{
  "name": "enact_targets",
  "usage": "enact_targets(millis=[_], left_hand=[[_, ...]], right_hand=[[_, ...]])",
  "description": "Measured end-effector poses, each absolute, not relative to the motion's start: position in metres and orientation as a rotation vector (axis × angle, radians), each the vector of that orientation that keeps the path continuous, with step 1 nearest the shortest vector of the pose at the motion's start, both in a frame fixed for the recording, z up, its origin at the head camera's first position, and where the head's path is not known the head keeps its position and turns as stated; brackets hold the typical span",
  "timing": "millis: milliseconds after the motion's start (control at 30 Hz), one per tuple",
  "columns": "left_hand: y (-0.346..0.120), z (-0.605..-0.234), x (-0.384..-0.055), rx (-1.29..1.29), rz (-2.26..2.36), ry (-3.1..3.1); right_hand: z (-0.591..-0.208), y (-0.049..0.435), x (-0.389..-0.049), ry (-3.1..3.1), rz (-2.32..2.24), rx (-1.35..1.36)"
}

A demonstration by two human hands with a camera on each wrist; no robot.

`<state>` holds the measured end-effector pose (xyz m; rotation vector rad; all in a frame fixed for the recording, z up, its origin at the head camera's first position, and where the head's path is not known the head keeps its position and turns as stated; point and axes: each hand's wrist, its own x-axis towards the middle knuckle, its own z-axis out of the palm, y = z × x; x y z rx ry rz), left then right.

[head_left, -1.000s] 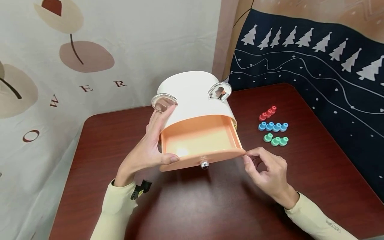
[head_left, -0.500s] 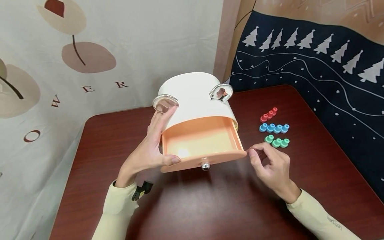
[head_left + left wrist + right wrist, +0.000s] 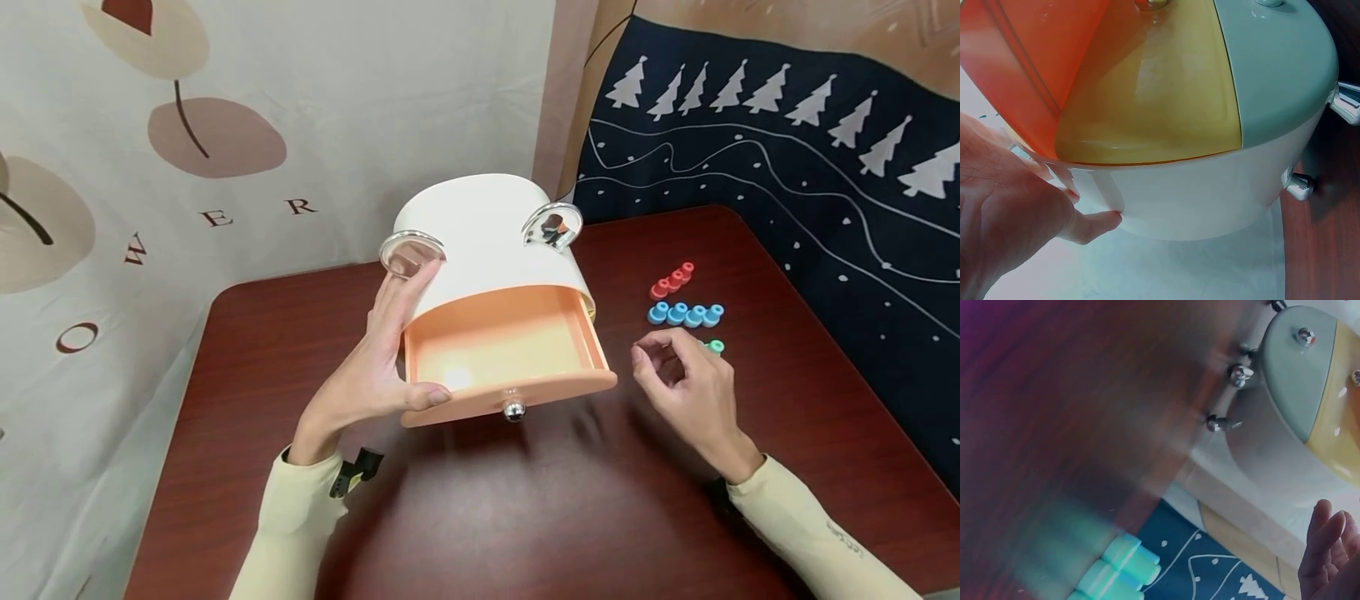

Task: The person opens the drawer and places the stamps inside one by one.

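Right hand (image 3: 693,387), fingers loosely curled with nothing visible in them, sits nearest the small green peg-shaped pieces (image 3: 717,346), partly hidden just beyond it; leftward, apart, lies the peach drawer (image 3: 558,387), long front crosswise, left hand (image 3: 375,367) extended along the white rounded box (image 3: 487,237).

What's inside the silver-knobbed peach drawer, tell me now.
The drawer looks empty where visible; the glossy white rounded box covers its rear, so whatever lies there cannot be seen.
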<state>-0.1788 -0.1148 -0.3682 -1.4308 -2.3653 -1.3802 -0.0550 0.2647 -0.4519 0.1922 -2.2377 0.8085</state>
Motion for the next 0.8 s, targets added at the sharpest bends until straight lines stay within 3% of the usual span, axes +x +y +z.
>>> enact_targets(millis=[800], left_hand=[[-0.117, -0.367, -0.177, -1.415, -1.390, -2.384]], right_hand=[[-0.455, 0.318, -0.065, -2.637, 0.690, -0.170]])
